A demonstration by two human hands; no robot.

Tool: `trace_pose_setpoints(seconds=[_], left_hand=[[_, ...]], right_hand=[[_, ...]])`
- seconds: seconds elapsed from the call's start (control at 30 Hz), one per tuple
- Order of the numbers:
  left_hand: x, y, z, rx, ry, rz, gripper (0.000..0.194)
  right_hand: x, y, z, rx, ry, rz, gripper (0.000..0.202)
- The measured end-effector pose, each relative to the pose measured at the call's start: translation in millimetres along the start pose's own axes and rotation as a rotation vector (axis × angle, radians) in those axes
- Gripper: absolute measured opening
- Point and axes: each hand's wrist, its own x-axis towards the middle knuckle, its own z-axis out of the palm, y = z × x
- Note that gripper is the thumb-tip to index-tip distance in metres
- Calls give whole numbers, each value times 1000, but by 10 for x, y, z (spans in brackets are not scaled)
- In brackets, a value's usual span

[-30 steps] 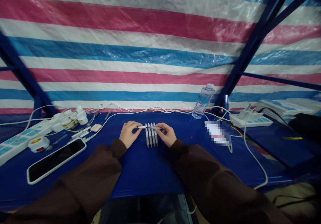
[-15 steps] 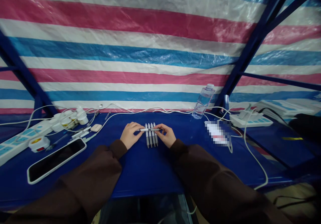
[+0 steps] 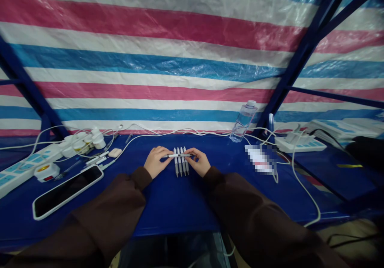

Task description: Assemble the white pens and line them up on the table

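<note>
Several white pens with grey grips (image 3: pixel 180 167) lie side by side on the blue table (image 3: pixel 177 212), their tips toward me. Across them runs one more pen (image 3: pixel 174 155), set crosswise with its white part to the left and grey part to the right. My left hand (image 3: pixel 156 161) pinches the left end of this crosswise pen between thumb and fingertips. Its right end is pinched by my right hand (image 3: pixel 200 162) in the same way. Whether the crosswise pen touches the ones beneath cannot be made out.
At left lie a phone (image 3: pixel 68 192), a power strip (image 3: pixel 30 166) with chargers and a small pale case (image 3: pixel 115 153). A clear bottle (image 3: pixel 243 121) stands at the back right, near a blurred-out packet (image 3: pixel 260 159) and another power strip (image 3: pixel 300 143). White cables (image 3: pixel 156 133) run along the back.
</note>
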Motion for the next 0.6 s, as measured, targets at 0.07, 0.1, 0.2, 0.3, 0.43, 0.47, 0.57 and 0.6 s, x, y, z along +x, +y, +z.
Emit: trace_pose_setpoints(seconds=[0.07,0.1,0.2,0.3,0.43,0.47,0.57,0.6], left_hand=[[-2,-4,1,-14,3,-3,15],[-3,-8,3,-19,5,-6,15],[-7,-20,6,-9,5,-5,15],[-10,-30,7,13,-3,11,15],[-11,-33,8,16,6,34,14],[-11,-32,7,16,9,38,14],[-9,-24,5,14,25,45,14],[-9,-19,4,13,28,49,14]], right_hand=[[1,-6,1,-2,1,15,14],[1,-9,1,-5,-2,23,14],[-2,-23,-2,-20,-11,42,16],[-10,-33,-2,8,-24,52,17],[-21,-25,-2,94,-60,100,24],[-23,-21,-3,102,-67,120,26],[-28,-13,-4,93,-91,161,32],[-29,-9,-4,83,-95,168,35]])
